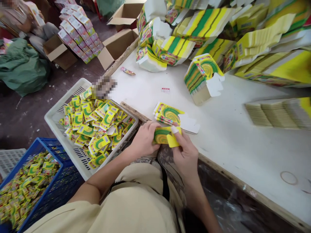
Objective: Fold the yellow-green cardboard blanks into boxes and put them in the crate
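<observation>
Just over the table's front edge, both my hands hold one small yellow-green carton (161, 135). My left hand (145, 137) grips its left end, fingers wrapped round it. At the other end, the fingers of my right hand (186, 147) pinch around a yellow flap that sticks out. A few flat cartons (167, 113) lie on the table right behind my hands, their white flaps pointing right. Left of my left hand, a white plastic basket (54, 115) holds a heap of small filled-looking cartons.
Stacks of flat cartons (209, 22) crowd the table's far side, with another bundle (202, 77) nearer. A small wrapped packet (127, 71) lies on the white tabletop (230, 139). A blue crate (52, 153) stands lower left. Cardboard boxes (119, 42) and a person (36, 26) are beyond.
</observation>
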The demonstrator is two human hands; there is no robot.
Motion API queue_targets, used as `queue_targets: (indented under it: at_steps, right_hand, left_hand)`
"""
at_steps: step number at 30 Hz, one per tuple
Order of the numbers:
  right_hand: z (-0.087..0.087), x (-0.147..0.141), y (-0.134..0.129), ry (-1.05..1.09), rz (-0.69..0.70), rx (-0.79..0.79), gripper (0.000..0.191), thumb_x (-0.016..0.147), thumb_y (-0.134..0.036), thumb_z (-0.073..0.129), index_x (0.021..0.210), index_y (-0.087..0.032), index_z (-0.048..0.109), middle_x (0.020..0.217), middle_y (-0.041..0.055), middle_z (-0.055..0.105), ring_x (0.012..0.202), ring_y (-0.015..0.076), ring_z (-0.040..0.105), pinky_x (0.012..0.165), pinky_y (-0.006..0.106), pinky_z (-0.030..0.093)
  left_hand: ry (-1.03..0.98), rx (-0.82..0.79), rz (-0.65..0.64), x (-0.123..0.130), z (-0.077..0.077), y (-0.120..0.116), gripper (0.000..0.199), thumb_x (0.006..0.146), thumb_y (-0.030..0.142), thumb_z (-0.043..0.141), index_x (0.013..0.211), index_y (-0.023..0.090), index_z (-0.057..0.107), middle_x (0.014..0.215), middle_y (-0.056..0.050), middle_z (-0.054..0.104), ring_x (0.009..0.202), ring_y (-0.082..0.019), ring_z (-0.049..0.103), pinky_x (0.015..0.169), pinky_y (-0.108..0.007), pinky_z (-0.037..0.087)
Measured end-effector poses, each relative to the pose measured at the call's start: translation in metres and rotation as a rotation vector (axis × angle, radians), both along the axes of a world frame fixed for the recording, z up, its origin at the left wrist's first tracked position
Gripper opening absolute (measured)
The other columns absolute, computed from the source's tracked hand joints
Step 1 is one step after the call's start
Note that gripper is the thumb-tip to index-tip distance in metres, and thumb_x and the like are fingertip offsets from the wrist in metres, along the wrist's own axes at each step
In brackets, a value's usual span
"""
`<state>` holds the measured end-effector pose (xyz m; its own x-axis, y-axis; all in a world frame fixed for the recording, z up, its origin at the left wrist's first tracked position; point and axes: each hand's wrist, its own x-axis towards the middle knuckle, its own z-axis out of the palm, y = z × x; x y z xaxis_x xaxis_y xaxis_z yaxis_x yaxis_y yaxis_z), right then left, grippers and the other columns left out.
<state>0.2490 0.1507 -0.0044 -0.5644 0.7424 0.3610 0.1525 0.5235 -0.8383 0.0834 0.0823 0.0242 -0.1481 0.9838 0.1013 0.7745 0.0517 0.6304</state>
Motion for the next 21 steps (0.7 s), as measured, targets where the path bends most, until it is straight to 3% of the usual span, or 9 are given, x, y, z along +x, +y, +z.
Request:
queue_targets:
  at_steps: [2,4,8,12,17,21]
  right_hand:
    - [0.000,0.001,0.003,-0.045,0.030,0.047,0.056,0.093,-0.021,0.056,0.147,-0.029,0.044,0.153,0.0117,0.043,0.139,0.0284,0.045,0.107,0.047,0.049]
    - [0.000,0.002,0.005,-0.101,0.103,0.085,0.051,0.093,-0.025,0.059,0.143,-0.026,0.049,0.155,0.0135,0.040,0.141,0.0296,0.044,0.107,0.046,0.050]
    - [0.004,0.012,0.014,-0.096,0.193,0.076,0.029,0.095,-0.027,0.055,0.122,-0.024,0.065,0.150,0.0131,0.047,0.133,0.0263,0.053,0.102,0.042,0.053]
    - [0.014,0.019,0.022,-0.143,0.315,-0.004,0.022,0.091,-0.028,0.062,0.111,-0.025,0.069,0.141,0.0114,0.055,0.127,0.0247,0.058,0.102,0.042,0.053]
    - [0.014,0.003,0.013,-0.054,0.117,-0.055,0.021,0.085,-0.027,0.070,0.105,-0.022,0.069,0.136,0.0138,0.059,0.126,0.0272,0.058,0.103,0.046,0.051]
    - [0.010,-0.006,0.009,-0.058,0.139,-0.035,0.023,0.091,-0.026,0.062,0.113,-0.023,0.066,0.145,0.0135,0.051,0.136,0.0272,0.049,0.107,0.046,0.047]
  left_hand:
    - [0.010,-0.017,0.019,-0.003,0.006,-0.004,0.054,0.070,0.020,0.072,0.118,0.021,0.047,0.116,-0.011,0.060,0.110,-0.030,0.058,0.094,-0.045,0.049]
    - [-0.025,0.002,0.008,-0.006,0.011,-0.008,0.050,0.072,0.022,0.073,0.117,0.020,0.051,0.113,-0.009,0.064,0.106,-0.027,0.061,0.093,-0.041,0.050]
    - [-0.070,0.032,-0.024,-0.012,0.016,-0.012,0.050,0.070,0.028,0.076,0.116,0.020,0.056,0.111,-0.007,0.068,0.101,-0.023,0.065,0.090,-0.036,0.052]
    - [-0.065,0.012,-0.084,-0.017,0.017,-0.010,0.049,0.071,0.030,0.075,0.116,0.020,0.058,0.108,-0.006,0.069,0.098,-0.022,0.066,0.087,-0.033,0.052]
    - [-0.029,0.024,-0.070,-0.017,0.016,-0.006,0.051,0.072,0.030,0.074,0.118,0.020,0.057,0.111,-0.008,0.068,0.100,-0.024,0.066,0.088,-0.035,0.052]
    - [-0.033,0.050,-0.048,-0.021,0.017,-0.006,0.048,0.074,0.031,0.074,0.117,0.020,0.058,0.111,-0.007,0.069,0.101,-0.023,0.066,0.088,-0.035,0.052]
